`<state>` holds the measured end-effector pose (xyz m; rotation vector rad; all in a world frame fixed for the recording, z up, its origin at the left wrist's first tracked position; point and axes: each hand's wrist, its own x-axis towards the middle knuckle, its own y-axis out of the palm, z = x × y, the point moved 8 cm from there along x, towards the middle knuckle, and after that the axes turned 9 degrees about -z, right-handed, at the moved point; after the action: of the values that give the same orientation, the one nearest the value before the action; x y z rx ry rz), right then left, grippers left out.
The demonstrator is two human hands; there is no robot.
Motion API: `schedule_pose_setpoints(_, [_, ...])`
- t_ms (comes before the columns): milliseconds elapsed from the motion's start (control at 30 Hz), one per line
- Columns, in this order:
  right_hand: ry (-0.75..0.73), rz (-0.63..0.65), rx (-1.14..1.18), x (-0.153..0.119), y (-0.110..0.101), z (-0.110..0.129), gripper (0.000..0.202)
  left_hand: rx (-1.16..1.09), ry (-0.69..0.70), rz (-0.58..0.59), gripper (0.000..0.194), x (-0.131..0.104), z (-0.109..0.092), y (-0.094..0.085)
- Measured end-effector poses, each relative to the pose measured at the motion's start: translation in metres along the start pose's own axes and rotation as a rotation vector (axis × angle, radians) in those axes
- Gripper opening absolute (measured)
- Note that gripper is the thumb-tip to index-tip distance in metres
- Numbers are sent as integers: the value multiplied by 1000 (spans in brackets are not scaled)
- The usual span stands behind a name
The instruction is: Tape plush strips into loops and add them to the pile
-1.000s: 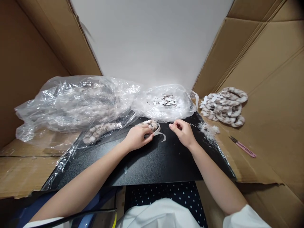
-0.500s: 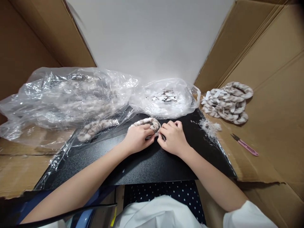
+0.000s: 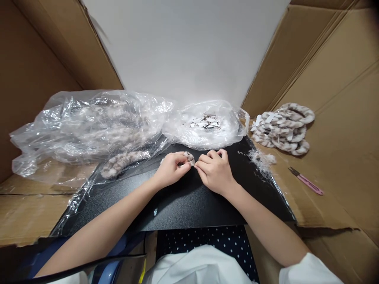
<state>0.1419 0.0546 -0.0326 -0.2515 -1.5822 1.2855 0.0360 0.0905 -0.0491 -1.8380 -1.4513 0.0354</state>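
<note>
- Fingers of the left hand (image 3: 171, 170) are bent and closed on a mottled fluffy loop (image 3: 188, 156), which sits mostly hidden under them at the middle of the table (image 3: 189, 207).
- The right hand (image 3: 213, 170) is just beside it, thumb and forefinger together on the end of a whitish strip (image 3: 192, 162) that runs from the loop; its other fingers are curled, knuckles up.
- Both forearms reach forward and inward from white sleeves.
- Beyond the hands, a whitish plastic bag (image 3: 189, 138) holds white and dark scraps (image 3: 207, 122); any print on them is too small to read.
- To the left, a large clear bag (image 3: 85, 126) covers more mottled fluff, with one fluffy piece (image 3: 124, 163) at its front edge.
- To the right are loose white fibres (image 3: 262, 159), then pink-handled thread snips (image 3: 310, 186) on cardboard (image 3: 310, 213).
- Behind the snips, fluffy loops (image 3: 284, 132) lie stacked, bearing white labels (image 3: 272, 116) whose writing cannot be made out.
</note>
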Motion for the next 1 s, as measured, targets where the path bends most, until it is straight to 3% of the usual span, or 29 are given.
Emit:
schedule_pose_setpoints(400, [-87, -66, -149, 1, -2, 3, 22, -101, -123, 13, 29, 13, 14, 2])
schedule_pose_setpoints(533, [-84, -123, -144, -3, -16, 3, 22, -80, -125, -6, 30, 17, 19, -9])
schedule_pose_setpoints(600, [-30, -143, -95, -6, -30, -2, 23, -61, -146, -69, 30, 18, 21, -20])
schedule_pose_setpoints(667, [46, -133, 12, -8, -41, -9, 21, -29, -112, 12, 31, 18, 16, -16])
schedule_pose_setpoints(767, [224, -134, 241, -6, -48, -30, 21, 142, 58, 128, 32, 16, 2, -3])
schedule_pose_setpoints(867, [389, -199, 479, -4, -44, -56, 23, 257, 108, 113, 33, 12, 5, -3])
schedule_pose_setpoints(1000, [536, -233, 734, -4, -20, -84, 24, 259, 67, 112, 39, 5, 20, -8])
